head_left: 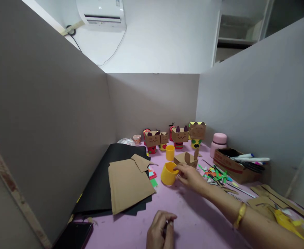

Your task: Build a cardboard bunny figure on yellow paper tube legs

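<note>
My right hand (pixel 189 176) reaches forward and pinches the right edge of a yellow paper tube (pixel 168 174), which leans slightly on the pink tabletop. Just behind that tube stands another yellow paper tube (pixel 170 152). Beside my right fingers sits an open cardboard box with ears (pixel 179 159), partly hidden by the hand. Near the front, my left hand (pixel 160 230) rests with curled fingers; whatever lies between them, if anything, is too dark to make out.
Cardboard sheets (pixel 130 183) lie on black paper (pixel 105 193) at left, behind a phone (pixel 74 235). Several cardboard-headed figures (pixel 180 135) stand at the back. At right are paper scraps (pixel 216 174), a pink bottle (pixel 218 143) and a box of pens (pixel 231 169). Grey partitions enclose the table.
</note>
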`<state>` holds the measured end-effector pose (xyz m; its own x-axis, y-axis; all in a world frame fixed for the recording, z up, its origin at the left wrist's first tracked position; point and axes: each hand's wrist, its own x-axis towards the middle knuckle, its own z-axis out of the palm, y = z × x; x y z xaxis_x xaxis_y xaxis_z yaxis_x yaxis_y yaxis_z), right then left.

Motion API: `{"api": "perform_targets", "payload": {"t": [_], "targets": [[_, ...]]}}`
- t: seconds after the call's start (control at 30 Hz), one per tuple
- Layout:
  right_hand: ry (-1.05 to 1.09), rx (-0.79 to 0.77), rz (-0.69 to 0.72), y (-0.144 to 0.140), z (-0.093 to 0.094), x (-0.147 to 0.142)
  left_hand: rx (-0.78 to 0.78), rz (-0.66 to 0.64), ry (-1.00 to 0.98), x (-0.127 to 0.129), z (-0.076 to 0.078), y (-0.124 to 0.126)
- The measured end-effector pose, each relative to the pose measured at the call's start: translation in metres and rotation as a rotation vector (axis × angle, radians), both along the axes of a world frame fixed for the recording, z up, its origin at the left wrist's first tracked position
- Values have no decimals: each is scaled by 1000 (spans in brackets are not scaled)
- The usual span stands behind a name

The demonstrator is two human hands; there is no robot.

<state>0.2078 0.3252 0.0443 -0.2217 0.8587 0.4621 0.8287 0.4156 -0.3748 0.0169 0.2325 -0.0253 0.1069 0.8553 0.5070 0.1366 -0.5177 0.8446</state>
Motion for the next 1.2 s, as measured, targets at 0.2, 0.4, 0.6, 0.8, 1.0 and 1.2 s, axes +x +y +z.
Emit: {"api": "perform_targets", "payload": {"t": [0.2, 0.4, 0.6, 0.8, 1.0, 1.2], "targets": [[269, 200, -182, -12, 16, 27, -229, 62, 72, -6, 19, -5], [475, 351, -411, -10, -2, 33, -302, 131, 57, -10, 22, -8], [349, 320, -224, -26, -3, 5, -285, 105, 82, -7, 23, -13], [72, 59, -45, -13, -1, -32, -268, 100, 73, -10, 16, -5], [-124, -110, -63, 2, 2, -29, -285, 76, 69, -14, 13, -2], [-137, -80, -126, -3, 37, -8, -272, 110, -102, 1, 8, -6]]}}
